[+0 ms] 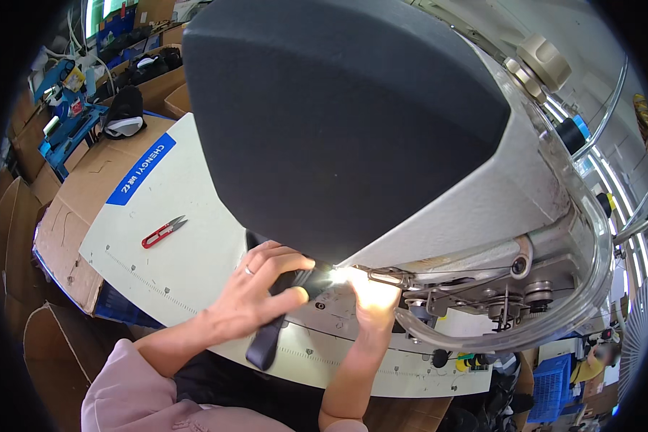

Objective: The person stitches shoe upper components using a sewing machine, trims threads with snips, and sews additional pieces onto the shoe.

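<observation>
My left hand (255,291), with a ring on one finger, grips a black strap-like piece (266,345) on the pale machine table (173,209). The piece runs from the table's near edge up under the large sewing machine head (338,115). My right hand (373,302) presses on the same piece right beside the brightly lit needle area; glare washes out its fingertips. Both forearms come in from the lower edge, the left one in a pink sleeve.
Red thread snips (163,232) lie on the table to the left. Cardboard boxes (86,180) and blue racks (68,122) with dark items stand at the left and back. A blue crate (551,385) sits at the lower right near another person.
</observation>
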The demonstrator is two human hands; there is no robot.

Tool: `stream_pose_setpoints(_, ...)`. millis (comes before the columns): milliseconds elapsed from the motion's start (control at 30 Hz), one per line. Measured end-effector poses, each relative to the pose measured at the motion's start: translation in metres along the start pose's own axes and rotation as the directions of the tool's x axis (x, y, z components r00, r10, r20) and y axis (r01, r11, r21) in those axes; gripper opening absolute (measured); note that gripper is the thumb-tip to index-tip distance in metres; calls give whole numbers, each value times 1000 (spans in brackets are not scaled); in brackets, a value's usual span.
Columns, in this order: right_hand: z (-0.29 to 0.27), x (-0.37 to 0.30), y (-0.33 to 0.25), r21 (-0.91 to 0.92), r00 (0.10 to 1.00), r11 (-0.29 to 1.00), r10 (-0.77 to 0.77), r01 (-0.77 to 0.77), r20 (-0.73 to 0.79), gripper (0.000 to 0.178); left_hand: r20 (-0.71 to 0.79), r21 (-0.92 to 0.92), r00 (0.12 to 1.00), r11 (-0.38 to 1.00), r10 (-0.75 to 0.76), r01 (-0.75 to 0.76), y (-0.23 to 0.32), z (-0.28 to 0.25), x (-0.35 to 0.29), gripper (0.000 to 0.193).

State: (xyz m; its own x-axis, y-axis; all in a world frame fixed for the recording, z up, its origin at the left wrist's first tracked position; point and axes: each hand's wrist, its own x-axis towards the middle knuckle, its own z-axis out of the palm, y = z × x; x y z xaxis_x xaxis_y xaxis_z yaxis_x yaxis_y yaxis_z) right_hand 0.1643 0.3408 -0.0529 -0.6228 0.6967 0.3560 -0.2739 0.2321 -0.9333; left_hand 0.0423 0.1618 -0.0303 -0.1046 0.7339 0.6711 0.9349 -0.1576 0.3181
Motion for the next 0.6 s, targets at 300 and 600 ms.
stream_pose_setpoints(300,-17,-5,32,-7,999,999,-38,38,-12,5,-67,-7,995,997,74,-75,-4,5,6,14)
stream_pose_setpoints(600,-11,-4,44,17,984,999,-41,45,-176,13,-21,-67,999,997,-40,39,1,2,10,26)
